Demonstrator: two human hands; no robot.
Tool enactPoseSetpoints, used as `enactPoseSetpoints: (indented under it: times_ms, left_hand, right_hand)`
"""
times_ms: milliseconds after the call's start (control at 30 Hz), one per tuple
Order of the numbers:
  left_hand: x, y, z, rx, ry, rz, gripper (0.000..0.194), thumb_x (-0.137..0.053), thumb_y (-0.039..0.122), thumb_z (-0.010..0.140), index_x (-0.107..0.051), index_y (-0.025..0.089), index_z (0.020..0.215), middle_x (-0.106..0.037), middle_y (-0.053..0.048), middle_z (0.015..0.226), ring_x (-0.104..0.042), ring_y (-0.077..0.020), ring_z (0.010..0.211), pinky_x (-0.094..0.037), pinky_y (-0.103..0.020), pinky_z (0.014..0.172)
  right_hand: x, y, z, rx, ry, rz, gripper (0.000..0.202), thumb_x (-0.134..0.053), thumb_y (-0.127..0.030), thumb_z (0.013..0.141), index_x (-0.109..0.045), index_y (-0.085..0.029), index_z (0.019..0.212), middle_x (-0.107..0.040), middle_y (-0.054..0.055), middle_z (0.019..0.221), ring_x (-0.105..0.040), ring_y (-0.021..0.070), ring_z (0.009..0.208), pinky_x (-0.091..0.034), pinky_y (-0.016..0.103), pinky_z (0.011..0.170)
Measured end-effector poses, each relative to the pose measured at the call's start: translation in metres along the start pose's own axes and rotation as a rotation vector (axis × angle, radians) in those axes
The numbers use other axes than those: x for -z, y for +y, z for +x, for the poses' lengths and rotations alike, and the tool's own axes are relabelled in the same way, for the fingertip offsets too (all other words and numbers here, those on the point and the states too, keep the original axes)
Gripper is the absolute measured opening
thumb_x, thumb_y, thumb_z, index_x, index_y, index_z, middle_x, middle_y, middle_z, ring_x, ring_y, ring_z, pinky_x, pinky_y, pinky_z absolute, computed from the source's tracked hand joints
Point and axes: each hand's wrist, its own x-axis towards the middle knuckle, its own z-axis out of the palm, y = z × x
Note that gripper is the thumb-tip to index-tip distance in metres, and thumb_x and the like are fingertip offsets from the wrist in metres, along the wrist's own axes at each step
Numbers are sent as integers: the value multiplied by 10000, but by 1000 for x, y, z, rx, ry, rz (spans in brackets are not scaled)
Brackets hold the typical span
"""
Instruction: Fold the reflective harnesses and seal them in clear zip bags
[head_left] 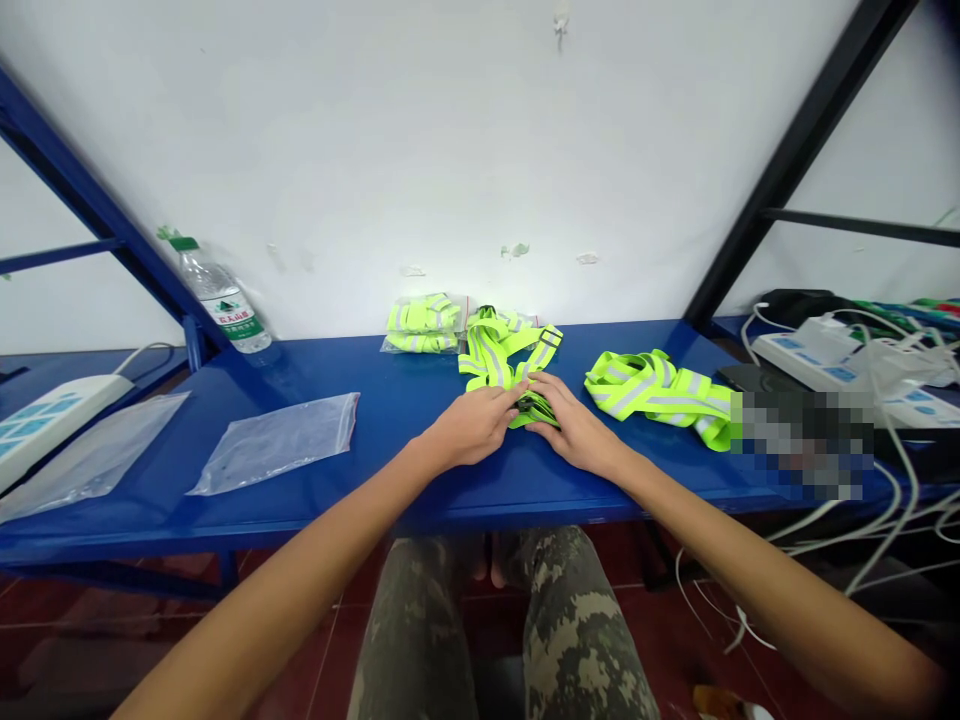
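A neon-yellow reflective strap harness (pixel 487 355) with grey stripes lies on the blue table, its near part gathered between my hands. My left hand (pixel 474 425) grips the gathered bands from the left, fingers bent over the top. From the right, my right hand (pixel 576 428) holds the same bundle, thumb below and fingers above. A black buckle (pixel 551 337) shows on a loose end beyond my right hand. Some of the folded part is hidden under my fingers. To the right lies another loose reflective harness (pixel 637 385), apart from my hands.
Bagged yellow harnesses (pixel 424 325) sit by the wall. Flat clear plastic bags (pixel 281 445) lie at left, near a leaning water bottle (pixel 229 300) and a power strip (pixel 56 415). At right are a dark object (pixel 795 435), partly pixelated, and tangled white cables (pixel 904 450).
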Motion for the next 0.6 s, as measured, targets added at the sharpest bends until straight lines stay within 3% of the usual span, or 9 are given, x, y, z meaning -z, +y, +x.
enactPoseSetpoints:
  times_ms: [167, 333, 433, 600]
  left_hand:
    - [-2, 4, 0, 16, 95, -63, 460, -372, 321, 994, -487, 135, 1400, -680, -130, 1170, -641, -242, 1052, -498, -374, 919]
    - [-14, 5, -5, 46, 240, 30, 636, -494, 588, 919, -512, 128, 1359, -663, -146, 1143, -637, -266, 1026, -517, -368, 859]
    - [-18, 2, -8, 79, 303, 126, 567, -436, 576, 954, -543, 159, 1323, -664, -131, 1120, -626, -260, 1042, -499, -362, 874]
    - [-19, -1, -1, 153, 302, 119, 482, -359, 533, 996, -610, 181, 1210, -694, -97, 1039, -656, -220, 948, -469, -299, 764]
  right_hand:
    - [1, -9, 2, -13, -26, -80, 382, -407, -294, 1001, -433, -235, 1377, -596, 127, 1217, -582, 265, 1169, -492, 460, 996]
    - [0, -1, 3, -47, -38, -92, 336, -392, -319, 1008, -529, -204, 1292, -638, 130, 1185, -628, 262, 1110, -517, 433, 954]
    - [-1, 3, 4, -81, 1, -86, 366, -405, -357, 1004, -553, -185, 1292, -654, 135, 1213, -630, 269, 1136, -503, 438, 991]
    - [1, 2, 9, -93, 0, -27, 399, -436, -353, 991, -571, -183, 1326, -642, 124, 1295, -611, 261, 1200, -473, 430, 1045]
